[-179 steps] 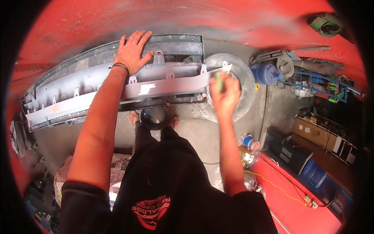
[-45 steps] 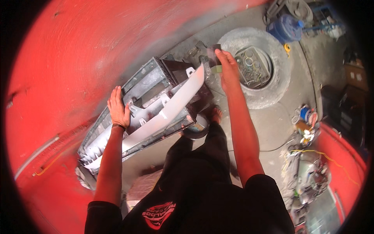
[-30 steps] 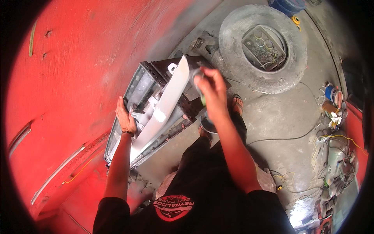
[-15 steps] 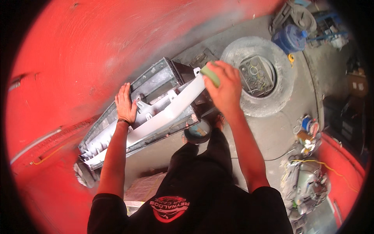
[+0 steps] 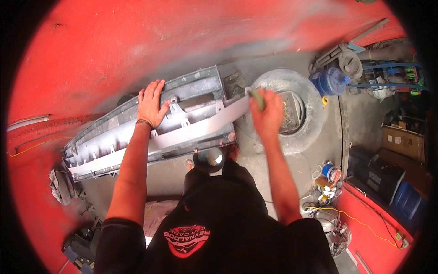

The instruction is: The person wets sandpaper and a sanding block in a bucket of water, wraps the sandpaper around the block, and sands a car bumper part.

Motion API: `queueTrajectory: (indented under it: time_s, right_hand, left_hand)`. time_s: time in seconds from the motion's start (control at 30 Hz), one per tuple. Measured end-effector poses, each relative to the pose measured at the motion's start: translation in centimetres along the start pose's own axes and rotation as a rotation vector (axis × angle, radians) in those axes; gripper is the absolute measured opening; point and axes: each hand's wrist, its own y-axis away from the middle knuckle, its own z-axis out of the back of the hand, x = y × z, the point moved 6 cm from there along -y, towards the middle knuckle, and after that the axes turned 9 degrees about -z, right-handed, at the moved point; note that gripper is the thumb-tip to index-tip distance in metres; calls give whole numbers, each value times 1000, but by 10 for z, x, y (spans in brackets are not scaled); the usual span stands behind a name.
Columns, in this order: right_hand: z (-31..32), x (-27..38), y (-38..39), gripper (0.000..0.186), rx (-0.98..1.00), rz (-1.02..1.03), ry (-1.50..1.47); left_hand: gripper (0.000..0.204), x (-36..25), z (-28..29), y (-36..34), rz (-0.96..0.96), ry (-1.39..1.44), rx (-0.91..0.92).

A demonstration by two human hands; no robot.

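A long white plastic trim panel (image 5: 205, 129) with clip tabs along its far edge lies slantwise across a dusty grey frame (image 5: 207, 75). My left hand (image 5: 153, 106) rests with fingers spread, palm down on the panel's far side and the frame, and holds nothing. At the panel's far right end, my right hand (image 5: 269, 114) grips a green sanding pad (image 5: 258, 99), pressed to or right beside the panel's tip. The fingers partly cover the pad, so its full shape is hidden.
A dark bowl (image 5: 209, 160) stands near my feet, below the frame. To the right lies a dusty tyre (image 5: 301, 137) with items in its middle. Beyond are a blue water jug (image 5: 329, 82) and a cardboard box (image 5: 404, 144). A red wall (image 5: 137, 41) runs behind.
The view has turned, so the panel and frame appear more level and further left. My right hand still holds the pad at the panel's right end; my left hand stays flat.
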Motion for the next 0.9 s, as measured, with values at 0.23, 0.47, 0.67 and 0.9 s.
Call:
queueTrajectory:
  time_s: [0.23, 0.47, 0.67, 0.9]
  right_hand:
    - [4, -9, 8, 45, -35, -9, 7]
    - [2, 13, 55, 48, -64, 0, -125]
    - [0, -21, 2, 44, -206, -43, -170]
    - [4, -50, 4, 44, -231, -69, -158]
  left_hand:
    - [85, 1, -3, -2, -22, -5, 12]
    - [86, 5, -3, -2, 2, -6, 58]
    - [85, 10, -8, -1, -39, 15, 42]
    - [86, 8, -7, -3, -36, 1, 55]
